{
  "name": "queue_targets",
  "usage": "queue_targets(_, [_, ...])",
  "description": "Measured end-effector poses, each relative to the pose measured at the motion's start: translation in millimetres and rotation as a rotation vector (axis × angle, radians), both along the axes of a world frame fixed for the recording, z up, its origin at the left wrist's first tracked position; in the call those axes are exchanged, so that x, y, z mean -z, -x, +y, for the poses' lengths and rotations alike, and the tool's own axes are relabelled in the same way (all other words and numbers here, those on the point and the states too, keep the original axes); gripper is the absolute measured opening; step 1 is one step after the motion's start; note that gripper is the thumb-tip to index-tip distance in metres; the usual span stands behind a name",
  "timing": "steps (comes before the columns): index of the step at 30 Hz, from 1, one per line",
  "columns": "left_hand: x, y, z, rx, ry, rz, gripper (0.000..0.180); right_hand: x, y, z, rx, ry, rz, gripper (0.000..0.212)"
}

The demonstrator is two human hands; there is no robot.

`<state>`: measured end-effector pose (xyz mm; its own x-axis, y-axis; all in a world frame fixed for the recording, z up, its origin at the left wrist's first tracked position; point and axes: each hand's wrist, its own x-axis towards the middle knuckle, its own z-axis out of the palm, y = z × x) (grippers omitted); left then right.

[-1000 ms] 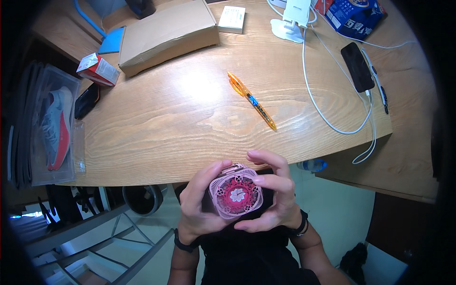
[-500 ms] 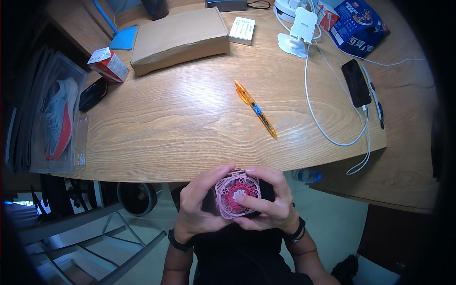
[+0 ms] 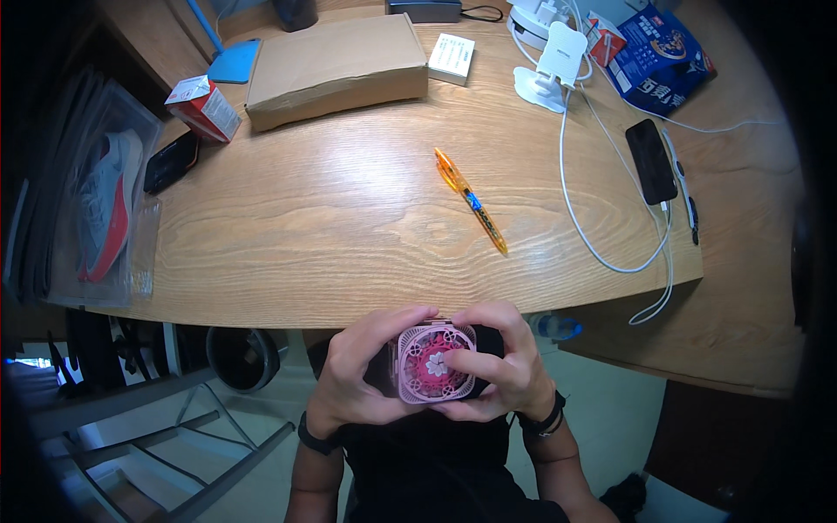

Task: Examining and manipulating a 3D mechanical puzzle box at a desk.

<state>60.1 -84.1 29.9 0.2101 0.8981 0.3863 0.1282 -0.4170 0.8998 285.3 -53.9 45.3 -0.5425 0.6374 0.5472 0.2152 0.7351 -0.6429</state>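
Just off the desk's front edge, in front of my body, both hands hold a small pink square box point(image 3: 438, 390) with rounded corners. Its face has openwork patterns at the corners and a magenta round middle with a white flower in it. My left hand point(image 3: 356, 373) wraps the left side, with the thumb below and fingertips at the top edge. My right hand point(image 3: 510, 366) grips the right side; its bent index finger reaches over the face, its tip by the flower. The underside of the box is hidden. On the desk beyond lies an orange pen point(image 3: 471, 202).
A cardboard box point(image 3: 340, 70), a red-and-white carton point(image 3: 203, 109) and a white box point(image 3: 452, 58) stand at the back. On the right are a white phone stand point(image 3: 558, 65), a cabled phone point(image 3: 651, 162) and a blue bag point(image 3: 660, 61). A shoe box point(image 3: 109, 209) sits at left.
My right index fingertip has shifted slightly right, off the flower's centre, so more of the flower shows. Both hands still hold the box; the whole view has shifted a little.
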Motion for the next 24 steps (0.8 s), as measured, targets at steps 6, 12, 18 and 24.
queue_targets(6, [0.8,2.2,1.5,0.015,0.001,-0.012,0.080,-2.8,1.2,1.1,-0.011,-0.008,-0.020,0.059])
queue_targets(12, [0.3,2.0,1.6,0.029,-0.001,-0.006,0.079,-1.8,-0.5,1.1,-0.038,0.000,0.001,0.059])
queue_targets(18, [3.7,-0.7,-1.0,0.027,0.001,-0.026,0.077,1.0,-2.5,-3.0,0.001,0.039,0.046,0.072])
queue_targets(24, [6.6,1.0,-1.1,0.066,0.004,-0.089,0.075,1.2,-4.2,-0.3,0.032,0.091,0.134,0.058])
